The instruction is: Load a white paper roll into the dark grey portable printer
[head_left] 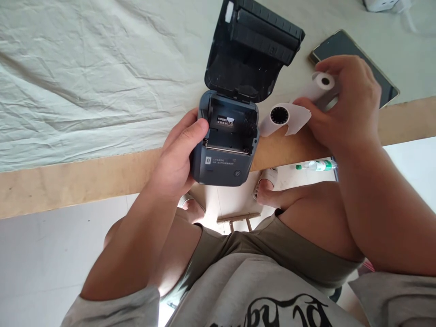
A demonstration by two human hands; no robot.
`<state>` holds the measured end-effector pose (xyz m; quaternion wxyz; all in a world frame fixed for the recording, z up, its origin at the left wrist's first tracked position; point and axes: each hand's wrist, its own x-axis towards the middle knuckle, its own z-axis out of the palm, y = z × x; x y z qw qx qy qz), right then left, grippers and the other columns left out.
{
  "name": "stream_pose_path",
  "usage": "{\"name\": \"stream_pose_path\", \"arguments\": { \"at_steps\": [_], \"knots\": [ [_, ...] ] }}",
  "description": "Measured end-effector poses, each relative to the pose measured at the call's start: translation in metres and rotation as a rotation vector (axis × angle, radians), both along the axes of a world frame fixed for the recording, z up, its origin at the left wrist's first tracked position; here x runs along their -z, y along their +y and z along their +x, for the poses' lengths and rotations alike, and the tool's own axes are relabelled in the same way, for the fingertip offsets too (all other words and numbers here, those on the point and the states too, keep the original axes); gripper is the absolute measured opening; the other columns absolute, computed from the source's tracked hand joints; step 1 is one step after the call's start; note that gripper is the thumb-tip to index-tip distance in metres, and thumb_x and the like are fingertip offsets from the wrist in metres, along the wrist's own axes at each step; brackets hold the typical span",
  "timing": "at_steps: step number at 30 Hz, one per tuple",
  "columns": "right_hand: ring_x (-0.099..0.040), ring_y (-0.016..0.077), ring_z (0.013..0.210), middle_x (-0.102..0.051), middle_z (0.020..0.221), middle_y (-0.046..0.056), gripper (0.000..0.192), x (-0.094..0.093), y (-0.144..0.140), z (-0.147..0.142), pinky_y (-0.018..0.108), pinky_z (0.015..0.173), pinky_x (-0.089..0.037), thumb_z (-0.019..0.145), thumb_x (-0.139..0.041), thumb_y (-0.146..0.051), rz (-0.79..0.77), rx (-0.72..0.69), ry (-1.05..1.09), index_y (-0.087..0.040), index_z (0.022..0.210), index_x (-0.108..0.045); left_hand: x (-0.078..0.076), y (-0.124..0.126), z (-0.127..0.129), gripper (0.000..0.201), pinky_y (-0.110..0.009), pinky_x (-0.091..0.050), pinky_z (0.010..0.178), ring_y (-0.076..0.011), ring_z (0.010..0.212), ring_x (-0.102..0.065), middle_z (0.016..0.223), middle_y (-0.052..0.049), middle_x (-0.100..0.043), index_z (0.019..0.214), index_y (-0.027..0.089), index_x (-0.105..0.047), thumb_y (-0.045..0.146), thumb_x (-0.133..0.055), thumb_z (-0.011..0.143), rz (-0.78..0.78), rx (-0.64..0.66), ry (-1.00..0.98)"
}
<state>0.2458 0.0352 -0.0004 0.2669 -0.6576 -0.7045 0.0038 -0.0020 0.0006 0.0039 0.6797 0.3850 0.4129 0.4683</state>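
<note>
My left hand is closed around the left side of a dark label printer, its thumb on the rim of the paper bay. The printer's black lid stands wide open, and no roll sits in the bay. To the right, my right hand has its thumb and fingers around a white paper roll with a small dark core; the far fingers are partly hidden. Between this roll and the printer lies another white paper roll, with a wider black core and a loose torn end near my right thumb.
A phone lies on the pale cloth behind my right hand. At the top right is a white socket block. The table's wooden edge runs in front of me; a plastic bottle is below it.
</note>
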Motion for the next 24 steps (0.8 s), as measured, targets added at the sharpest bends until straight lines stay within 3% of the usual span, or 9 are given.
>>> {"name": "stream_pose_path", "arguments": {
  "at_steps": [5,8,11,17,21,24],
  "knots": [
    [-0.049,0.0059,0.071,-0.053,0.082,0.001,0.064,0.005,0.0,0.001,0.021,0.061,-0.038,0.054,-0.069,-0.032,0.076,0.011,0.277,-0.021,0.11,-0.039,0.0,0.0,0.001,0.03,-0.025,-0.042,0.052,-0.0134,0.065,-0.054,0.08,-0.004,-0.058,0.091,0.02,-0.057,0.043,-0.046,0.076,-0.01,-0.005,0.012],
    [-0.042,0.0017,0.063,-0.047,0.078,0.0,0.051,0.006,-0.001,0.001,0.017,0.052,-0.032,0.051,-0.069,-0.022,0.148,-0.063,0.44,-0.02,0.093,-0.04,-0.001,-0.001,0.002,0.028,-0.023,-0.039,0.049,-0.0133,0.065,-0.053,0.072,-0.004,-0.058,0.088,0.019,-0.057,0.042,-0.045,0.076,0.003,-0.013,0.006],
    [-0.041,0.0019,0.068,-0.046,0.086,0.002,0.034,0.007,-0.002,-0.003,0.017,0.055,-0.035,0.059,-0.058,-0.013,0.119,-0.123,0.484,-0.019,0.088,-0.042,-0.001,-0.001,0.003,0.027,-0.024,-0.037,0.048,-0.0135,0.064,-0.054,0.072,-0.004,-0.058,0.086,0.019,-0.057,0.041,-0.045,0.077,0.013,-0.016,0.004],
    [-0.039,0.002,0.069,-0.047,0.09,0.003,0.036,0.013,-0.004,-0.004,0.014,0.05,-0.033,0.058,-0.059,-0.013,0.021,-0.073,0.339,-0.019,0.092,-0.047,-0.002,-0.001,0.002,0.027,-0.027,-0.043,0.055,-0.017,0.073,-0.06,0.081,-0.002,-0.062,0.089,0.021,-0.055,0.043,-0.047,0.077,-0.02,0.004,-0.005],
    [-0.047,0.005,0.08,-0.047,0.1,0.005,0.035,0.008,-0.003,-0.002,0.016,0.054,-0.04,0.064,-0.053,-0.012,0.131,-0.177,0.497,-0.019,0.097,-0.045,-0.003,-0.001,0.002,0.027,-0.028,-0.045,0.063,-0.0181,0.08,-0.062,0.085,-0.001,-0.062,0.09,0.022,-0.054,0.044,-0.05,0.076,-0.044,0.002,0.004],
    [-0.051,0.0104,0.098,-0.044,0.11,0.007,0.03,-0.003,-0.007,-0.011,0.021,0.066,-0.047,0.07,-0.053,-0.023,0.264,-0.222,0.62,-0.018,0.097,-0.042,-0.003,-0.001,0.003,0.027,-0.029,-0.045,0.065,-0.0183,0.08,-0.061,0.086,-0.002,-0.062,0.091,0.022,-0.054,0.043,-0.048,0.076,-0.031,-0.002,0.011]
  ]
}}
